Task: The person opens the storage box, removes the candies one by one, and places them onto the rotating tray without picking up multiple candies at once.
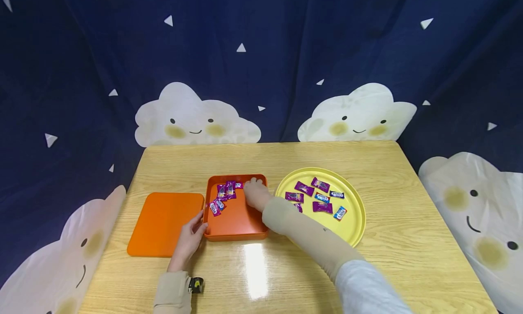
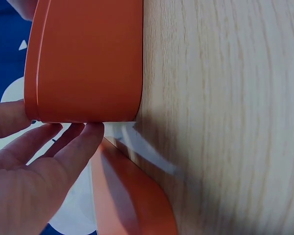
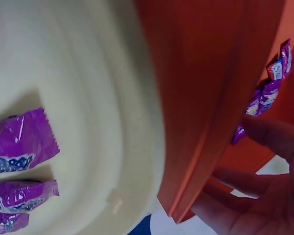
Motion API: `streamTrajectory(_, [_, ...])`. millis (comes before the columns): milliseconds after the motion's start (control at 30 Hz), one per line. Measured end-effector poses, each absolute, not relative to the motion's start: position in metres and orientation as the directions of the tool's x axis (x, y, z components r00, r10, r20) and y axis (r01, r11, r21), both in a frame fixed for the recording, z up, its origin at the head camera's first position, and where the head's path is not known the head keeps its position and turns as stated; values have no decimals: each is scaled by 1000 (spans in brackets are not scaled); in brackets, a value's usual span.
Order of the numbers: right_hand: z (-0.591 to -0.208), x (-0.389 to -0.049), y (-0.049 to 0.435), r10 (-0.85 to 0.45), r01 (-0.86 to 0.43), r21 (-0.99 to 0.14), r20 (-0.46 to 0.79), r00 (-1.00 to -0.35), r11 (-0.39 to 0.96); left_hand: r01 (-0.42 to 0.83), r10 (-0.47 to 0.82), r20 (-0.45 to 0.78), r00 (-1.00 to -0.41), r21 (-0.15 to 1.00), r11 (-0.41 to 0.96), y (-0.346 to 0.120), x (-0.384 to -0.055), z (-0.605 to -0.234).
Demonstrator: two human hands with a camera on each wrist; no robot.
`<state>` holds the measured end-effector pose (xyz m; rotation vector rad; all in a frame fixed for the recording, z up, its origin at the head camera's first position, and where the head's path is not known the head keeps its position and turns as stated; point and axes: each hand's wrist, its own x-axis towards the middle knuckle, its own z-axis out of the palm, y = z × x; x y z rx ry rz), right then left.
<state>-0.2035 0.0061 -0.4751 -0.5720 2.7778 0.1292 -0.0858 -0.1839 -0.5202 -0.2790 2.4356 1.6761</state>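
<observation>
My left hand (image 1: 191, 237) rests at the left side of an orange-red box (image 1: 237, 236). In the left wrist view its fingers (image 2: 81, 147) touch the box's outer wall. My right hand (image 1: 257, 193) reaches into the box's far right part. Its thumb (image 3: 269, 137) and fingers are spread apart in the right wrist view, with no candy seen between them; the fingertips are partly hidden. Several purple wrapped candies (image 1: 230, 190) and a blue-and-white one (image 1: 220, 205) lie in the box's left half. One small candy (image 1: 239, 185) is just left of the right hand.
A round yellow tray (image 1: 359, 214) to the right holds several purple candies (image 1: 320, 184) and blue-and-white ones (image 1: 340, 213); the right forearm crosses over its near left part. An orange lid (image 1: 163, 223) lies flat left of the box. Behind the wooden table (image 1: 408, 259) hangs a dark blue curtain (image 1: 278, 68).
</observation>
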Motion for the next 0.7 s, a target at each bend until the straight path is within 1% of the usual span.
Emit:
streamTrajectory(133, [-479, -207, 2, -318, -352, 47, -335, -887, 935, -251, -55, -248, -967, 901, 355, -184, -86, -520])
streamTrajectory(200, [-491, -215, -1, -294, -339, 77, -343, -892, 938, -250, -54, -247, -967, 902, 352, -184, -85, -519])
streamTrajectory(233, [-499, -217, -1, -299, -343, 90, -320, -899, 935, -251, -54, -248, -967, 903, 350, -184, -85, -519])
streamTrajectory(267, [-519, -226, -1, -316, -354, 107, -268, -910, 929, -250, -54, -247, -967, 903, 349, -184, -85, -520])
streamTrajectory(333, [-554, -242, -3, -308, -344, 125, -243, -920, 930, -251, -52, -249, -967, 903, 348, -184, -85, -520])
streamTrajectory(367, [-578, -252, -3, -315, -347, 133, -213, -925, 928, -252, -54, -250, -967, 903, 349, -184, -85, -520])
streamTrajectory(400, [-596, -259, -3, -309, -340, 129, -213, -927, 931, -253, -53, -250, -967, 902, 351, -184, -85, -520])
streamTrajectory(433, [-618, -267, -2, -319, -341, 126, -164, -933, 932, -254, -53, -252, -966, 902, 350, -184, -85, -520])
streamTrajectory(467, [-633, -275, -4, -301, -325, 120, -184, -936, 938, -253, -53, -251, -967, 902, 351, -184, -85, -520])
streamTrajectory(500, [-636, -277, -5, -267, -300, 115, -238, -934, 947, -254, -54, -251, -966, 902, 350, -184, -85, -521])
streamTrajectory(533, [-644, -279, -5, -270, -296, 111, -205, -941, 949, -254, -55, -250, -967, 903, 347, -184, -85, -521])
streamTrajectory(567, [-638, -276, -5, -254, -279, 99, -212, -944, 955, -254, -57, -250, -967, 904, 345, -184, -85, -521])
streamTrajectory(633, [-615, -267, -7, -205, -235, 84, -263, -943, 968, -252, -57, -248, -967, 907, 337, -183, -86, -522])
streamTrajectory(667, [-596, -260, -8, -171, -205, 76, -316, -933, 976, -253, -58, -248, -967, 908, 335, -183, -86, -522])
streamTrajectory(700, [-584, -253, -8, -163, -191, 60, -308, -937, 980, -255, -60, -249, -967, 908, 332, -183, -86, -522])
